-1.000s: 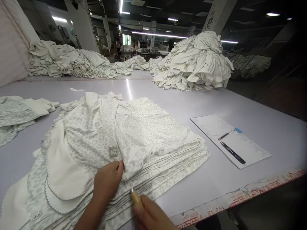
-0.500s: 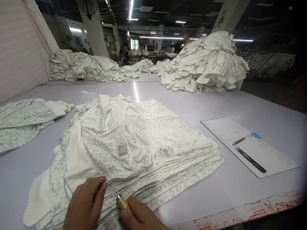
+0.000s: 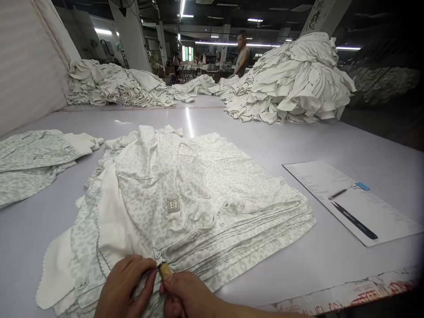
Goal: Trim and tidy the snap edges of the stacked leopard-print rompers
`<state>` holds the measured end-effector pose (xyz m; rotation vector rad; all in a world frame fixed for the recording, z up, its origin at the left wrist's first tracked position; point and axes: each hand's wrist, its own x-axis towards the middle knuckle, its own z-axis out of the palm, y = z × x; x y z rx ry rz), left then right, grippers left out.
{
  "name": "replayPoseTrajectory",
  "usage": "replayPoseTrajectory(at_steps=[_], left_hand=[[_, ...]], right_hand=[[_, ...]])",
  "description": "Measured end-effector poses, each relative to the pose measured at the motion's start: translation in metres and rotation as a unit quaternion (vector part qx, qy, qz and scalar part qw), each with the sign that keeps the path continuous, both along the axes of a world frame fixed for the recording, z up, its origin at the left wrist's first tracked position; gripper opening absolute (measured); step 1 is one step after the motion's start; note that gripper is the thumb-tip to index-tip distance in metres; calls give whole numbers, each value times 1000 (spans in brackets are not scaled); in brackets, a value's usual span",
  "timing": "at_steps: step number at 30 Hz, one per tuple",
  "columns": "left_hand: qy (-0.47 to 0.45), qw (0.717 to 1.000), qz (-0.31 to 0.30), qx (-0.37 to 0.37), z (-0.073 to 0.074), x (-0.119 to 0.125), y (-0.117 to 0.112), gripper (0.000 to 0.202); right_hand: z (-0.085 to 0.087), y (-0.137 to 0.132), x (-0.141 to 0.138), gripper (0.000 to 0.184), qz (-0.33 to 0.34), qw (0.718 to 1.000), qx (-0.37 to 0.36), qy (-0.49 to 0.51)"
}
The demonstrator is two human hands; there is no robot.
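Note:
My left hand [image 3: 127, 285] is closed, thumb and fingers pinching the front edge of the top garment [image 3: 198, 176]. This garment is pale with a grey-green leopard print, a small cat-face patch [image 3: 173, 204] and buttons along its edge. In my right hand [image 3: 188, 291] is a wooden-handled awl [image 3: 164, 268] with a metal collar. Its collar end meets the garment edge close to my left fingertips, beside a button [image 3: 158, 255]; the tip itself is hidden. Under the top piece lies a stack of like garments [image 3: 261, 238], folded edges facing me.
To the right, a sheet on a clipboard [image 3: 318, 176] carries a blue binder clip [image 3: 362, 186], a pen [image 3: 338, 193] and black thread snips [image 3: 354, 221]. More garments [image 3: 36, 154] lie left. Big heaps [image 3: 115, 84] [image 3: 298, 84] stand at the back, with a person [image 3: 241, 55] beyond.
The awl has come up against the garment edge by my left fingers, where its thin tip showed apart before. Both hands shifted slightly right in view. A person in the background is now more visible.

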<state>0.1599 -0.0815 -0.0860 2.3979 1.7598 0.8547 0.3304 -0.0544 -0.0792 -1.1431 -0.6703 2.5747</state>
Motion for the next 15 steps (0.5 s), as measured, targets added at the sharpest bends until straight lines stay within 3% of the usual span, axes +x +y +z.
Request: replayPoseTrajectory(at_steps=[2, 4, 8, 11, 15], left_hand=[[4, 1000, 11, -5, 1, 2, 2, 17], [19, 1000, 21, -8, 2, 5, 6, 22], [48, 998, 35, -23, 6, 10, 14, 25], [-2, 996, 59, -71, 11, 13, 18, 22], [-120, 969, 129, -176, 13, 16, 19, 29]], right_hand=[[-5, 0, 17, 48, 49, 995, 81, -10], [-10, -3, 29, 51, 55, 984, 167, -40], [-10, -1, 33, 49, 74, 959, 261, -78], [-5, 2, 27, 40, 90, 929, 341, -110], [-10, -12, 33, 36, 139, 864, 434, -213]])
